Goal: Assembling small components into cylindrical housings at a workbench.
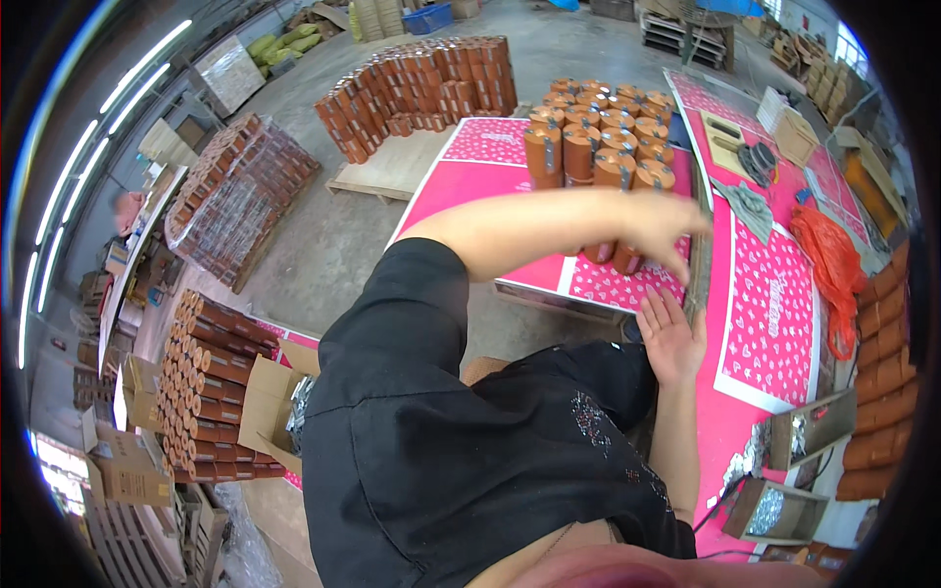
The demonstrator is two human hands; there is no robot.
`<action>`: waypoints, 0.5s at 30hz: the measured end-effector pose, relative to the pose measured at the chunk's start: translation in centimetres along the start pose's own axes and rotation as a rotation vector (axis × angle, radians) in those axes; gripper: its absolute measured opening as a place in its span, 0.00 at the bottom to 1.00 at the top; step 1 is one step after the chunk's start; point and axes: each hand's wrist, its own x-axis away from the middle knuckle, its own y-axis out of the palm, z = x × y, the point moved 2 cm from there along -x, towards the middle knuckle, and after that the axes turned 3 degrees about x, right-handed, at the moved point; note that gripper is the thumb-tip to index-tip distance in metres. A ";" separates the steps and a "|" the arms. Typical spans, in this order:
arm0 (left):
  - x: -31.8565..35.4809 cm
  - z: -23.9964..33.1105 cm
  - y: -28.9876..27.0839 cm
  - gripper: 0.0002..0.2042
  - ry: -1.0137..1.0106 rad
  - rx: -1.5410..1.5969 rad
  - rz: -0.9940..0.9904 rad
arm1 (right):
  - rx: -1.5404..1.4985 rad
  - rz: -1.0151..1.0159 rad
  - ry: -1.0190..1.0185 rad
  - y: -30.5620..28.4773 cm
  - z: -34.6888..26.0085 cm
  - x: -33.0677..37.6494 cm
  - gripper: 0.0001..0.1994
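My left arm stretches across the pink-covered table, and my left hand (668, 230) hangs over its right part, somewhat blurred, with fingers apart and nothing seen in them. Just below it, my right hand (674, 340) is palm up with its fingers spread, holding nothing. Behind my left forearm stands a cluster of upright brown cylinders (616, 169) with dark strips on their sides. Part of that cluster is hidden by the forearm, and a few cylinder ends show beneath it. A pink sheet with white hearts (627, 287) covers the table nearest my hands.
On the right table lie a grey cloth (749, 212), a red plastic bag (831, 265) and wooden boxes of small silvery pieces (769, 510). More brown cylinders are stacked on pallets (421, 88) behind and at left (211, 392). An open carton (265, 402) stands left of me.
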 end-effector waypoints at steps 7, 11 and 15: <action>-1.1 3.9 8.4 0.27 -0.027 0.064 -0.294 | 0.285 -0.170 -0.014 2.5 -1.5 1.4 0.36; -0.1 6.1 11.3 0.23 -0.080 0.428 -0.350 | 0.363 -0.421 0.168 2.1 -0.9 3.8 0.43; -0.1 8.9 10.8 0.23 0.020 0.334 -0.403 | 0.468 -0.350 0.214 1.5 0.0 4.9 0.44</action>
